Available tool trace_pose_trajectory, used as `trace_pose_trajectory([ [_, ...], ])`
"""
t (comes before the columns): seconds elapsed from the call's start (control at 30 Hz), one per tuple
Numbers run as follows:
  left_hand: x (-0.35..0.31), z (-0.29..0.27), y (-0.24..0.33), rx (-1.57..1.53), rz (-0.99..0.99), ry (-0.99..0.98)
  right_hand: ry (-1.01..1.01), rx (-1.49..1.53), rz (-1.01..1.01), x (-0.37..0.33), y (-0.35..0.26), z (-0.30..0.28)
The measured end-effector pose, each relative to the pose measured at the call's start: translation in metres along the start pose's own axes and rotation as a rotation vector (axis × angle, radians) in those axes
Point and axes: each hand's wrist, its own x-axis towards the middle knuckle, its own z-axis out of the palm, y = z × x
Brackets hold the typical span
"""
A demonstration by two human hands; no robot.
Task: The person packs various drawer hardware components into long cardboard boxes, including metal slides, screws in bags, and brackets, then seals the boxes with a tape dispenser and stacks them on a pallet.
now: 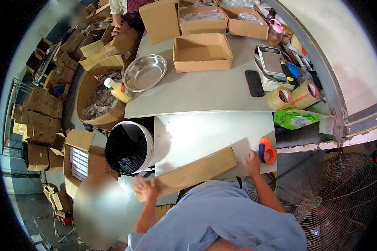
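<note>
A flat folded cardboard box (197, 170) lies slanted across the near edge of the white table (205, 131). My left hand (145, 188) rests on its lower left end, fingers spread. My right hand (252, 161) lies on the table by the cardboard's upper right end, right next to an orange tape dispenser (267, 150), not gripping it as far as I can see.
An open empty carton (202, 52), a steel bowl (145, 72), a black phone (254, 83), a scale (271, 60) and two tape rolls (292, 97) sit on the grey table. A white bucket (130, 147) stands left, a fan (335, 201) lower right. Another person stands at the far end.
</note>
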Motion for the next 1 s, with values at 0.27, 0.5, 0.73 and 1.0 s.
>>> trace_pose_trajectory([
  [0.27, 0.095, 0.04, -0.144, -1.536, -0.251, -0.917, -0.586, 1.01, 0.534, 0.029, -0.037, 0.06],
  [0.5, 0.108, -0.015, -0.077, -1.094, -0.02, -1.136, -0.172, 1.138, 0.876, -0.099, -0.023, 0.014],
  [0.73, 0.155, -0.05, -0.063, -0.867, 0.28, -1.225, 0.374, 1.533, 1.252, -0.266, -0.07, 0.064],
  [1.0, 0.089, -0.018, 0.008, -0.602, 0.549, -1.491, 0.592, 1.424, 1.318, -0.401, -0.073, 0.1],
])
